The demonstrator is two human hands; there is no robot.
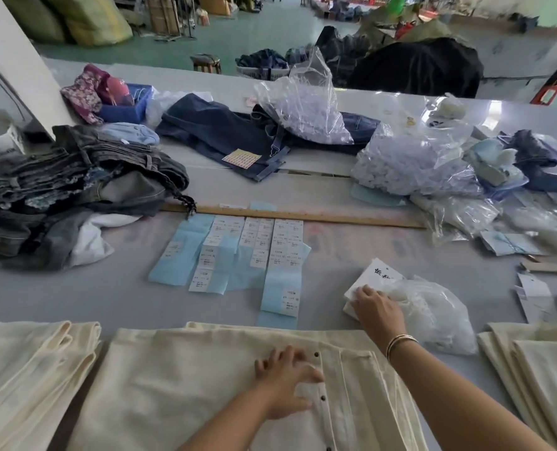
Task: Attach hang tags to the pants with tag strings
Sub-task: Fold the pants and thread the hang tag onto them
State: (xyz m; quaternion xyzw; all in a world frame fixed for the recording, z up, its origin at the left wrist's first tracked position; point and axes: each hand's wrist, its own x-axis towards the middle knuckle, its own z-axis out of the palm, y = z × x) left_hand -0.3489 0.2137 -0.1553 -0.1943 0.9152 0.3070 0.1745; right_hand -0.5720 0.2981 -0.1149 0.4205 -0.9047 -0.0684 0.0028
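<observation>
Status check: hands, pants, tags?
Left hand flat on cream pants, open. Right hand on the tag stack beside a plastic bag; grip unclear. No tag attached yet.

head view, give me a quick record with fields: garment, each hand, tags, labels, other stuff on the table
garment: cream button-front pants spread flat at the near table edge
left hand: left hand rests on the pants beside the buttons, fingers spread
right hand: right hand reaches onto the white hang tag stack, grip unclear
strings: clear plastic bag beside the tags
labels: blue sticker sheets at the table's middle
ruler: long wooden ruler behind the sheets
other: folded denim pile far left
</observation>
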